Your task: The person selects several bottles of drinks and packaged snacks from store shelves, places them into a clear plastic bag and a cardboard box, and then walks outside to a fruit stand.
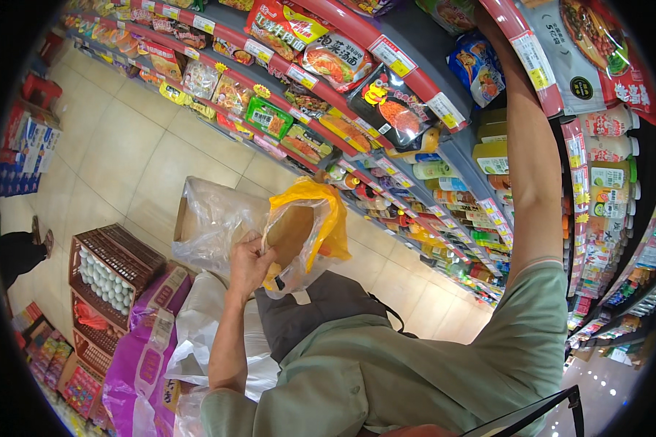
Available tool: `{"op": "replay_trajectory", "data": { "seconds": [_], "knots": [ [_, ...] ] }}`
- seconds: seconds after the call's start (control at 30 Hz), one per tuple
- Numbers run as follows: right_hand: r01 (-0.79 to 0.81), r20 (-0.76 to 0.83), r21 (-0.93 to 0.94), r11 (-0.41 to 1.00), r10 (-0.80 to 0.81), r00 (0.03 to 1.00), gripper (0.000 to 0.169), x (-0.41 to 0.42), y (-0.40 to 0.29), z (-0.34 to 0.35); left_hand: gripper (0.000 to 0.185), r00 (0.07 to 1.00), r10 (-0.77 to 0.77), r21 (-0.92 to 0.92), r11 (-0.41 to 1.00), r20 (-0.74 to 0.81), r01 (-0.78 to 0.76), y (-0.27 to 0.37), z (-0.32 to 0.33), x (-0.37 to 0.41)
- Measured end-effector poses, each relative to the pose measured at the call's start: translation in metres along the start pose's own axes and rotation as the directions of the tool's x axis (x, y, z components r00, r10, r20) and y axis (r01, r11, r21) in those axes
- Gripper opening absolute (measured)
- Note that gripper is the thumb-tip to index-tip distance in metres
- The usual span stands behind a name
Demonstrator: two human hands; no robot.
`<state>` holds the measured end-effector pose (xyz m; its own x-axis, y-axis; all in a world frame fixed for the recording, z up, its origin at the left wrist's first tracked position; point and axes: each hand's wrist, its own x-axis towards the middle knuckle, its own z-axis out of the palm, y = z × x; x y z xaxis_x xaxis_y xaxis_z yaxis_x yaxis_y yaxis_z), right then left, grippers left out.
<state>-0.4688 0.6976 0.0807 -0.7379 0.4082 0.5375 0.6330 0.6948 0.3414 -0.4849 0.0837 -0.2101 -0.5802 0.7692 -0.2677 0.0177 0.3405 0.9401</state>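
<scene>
My left hand (pixel 251 262) grips the gathered edge of a clear and yellow plastic bag (pixel 336 218), whose mouth gapes open in front of my legs. Beside it, a cardboard box (pixel 181 216) lies under crumpled clear plastic. My right arm (pixel 530 142) reaches up between shelf rails at the top right; the hand itself is out of view. Close to that forearm sit a blue noodle packet (pixel 475 68) and a green packet (pixel 448 13). Below that shelf are a black noodle pack (pixel 393 106) and a red-and-white noodle packet (pixel 336 60).
Long shelves with red price rails (pixel 399 60) curve along the right, holding drink bottles (pixel 492 150) lower down. At left stand a brown plastic crate (pixel 115 246) of eggs, purple sacks (pixel 142 360) and white sacks (pixel 202 306). A person's feet (pixel 46 240) show on the tiled floor (pixel 126 158).
</scene>
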Motion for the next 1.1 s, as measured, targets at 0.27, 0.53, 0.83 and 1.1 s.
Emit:
{"op": "replay_trajectory", "data": {
  "seconds": [0.27, 0.53, 0.83, 1.1],
  "knots": [
    [0.062, -0.030, 0.069, 0.996, -0.060, 0.998, 0.044, -0.037, 0.022, -0.002, 0.009, 0.999, -0.019, -0.067, 0.998, 0.030, 0.021, 0.017, 0.005, 0.008],
    [0.057, -0.042, 0.093, 0.994, -0.054, 0.998, 0.045, -0.047, 0.031, 0.000, 0.012, 0.993, 0.087, 0.035, 0.995, 0.078, -0.090, 0.054, 0.008, 0.032],
    [0.082, -0.067, 0.090, 0.993, -0.076, 0.995, 0.045, -0.046, 0.026, 0.014, 0.015, 0.971, 0.227, 0.140, 0.962, 0.071, -0.235, 0.092, 0.010, 0.067],
    [0.118, -0.064, 0.086, 0.989, -0.113, 0.992, 0.046, -0.052, 0.034, 0.015, 0.018, 0.972, 0.139, 0.212, 0.961, 0.191, -0.179, 0.094, 0.015, 0.071]
  ]
}}
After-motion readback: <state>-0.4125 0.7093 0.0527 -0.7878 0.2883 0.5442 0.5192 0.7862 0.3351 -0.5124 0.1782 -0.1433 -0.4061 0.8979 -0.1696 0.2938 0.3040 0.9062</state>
